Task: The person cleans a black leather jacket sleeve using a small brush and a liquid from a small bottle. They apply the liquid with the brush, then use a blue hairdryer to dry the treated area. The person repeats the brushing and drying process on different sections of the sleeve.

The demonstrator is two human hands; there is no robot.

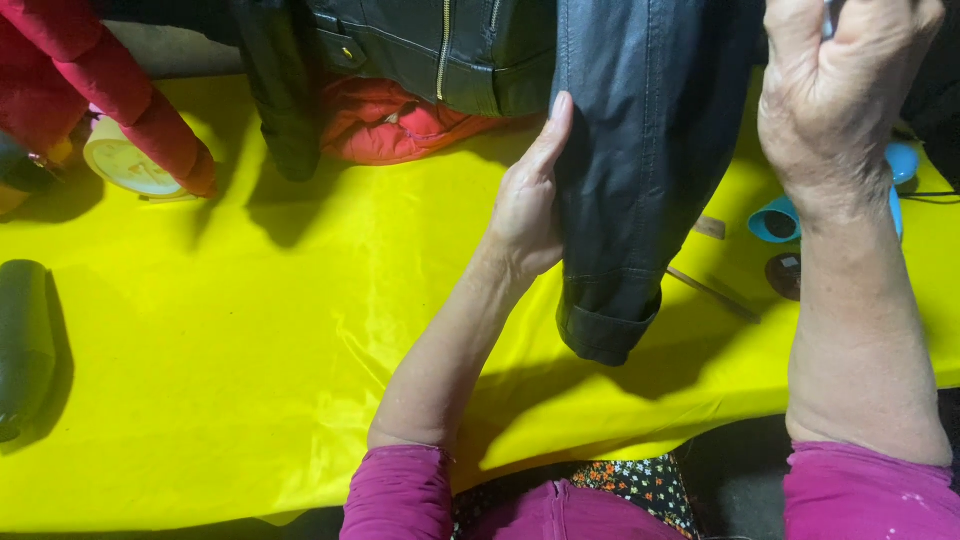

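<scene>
Desk: a yellow satin cloth (pixel 250 350) covers the desk, wrinkled and shiny.
Jacket: a black leather jacket (pixel 640 150) hangs over the desk, one sleeve with its cuff pointing down between both hands.
Left hand: the left hand (pixel 528 205) lies flat against the sleeve's left edge, fingers straight, its grip wide.
Right hand: the right hand (pixel 835 95) is raised at the jacket's upper right, its grip closed on the leather.
Nearby: a red coat (pixel 390 120) behind, a blue cup (pixel 778 220) at right, a dark cylinder (pixel 22 340) at left.
</scene>
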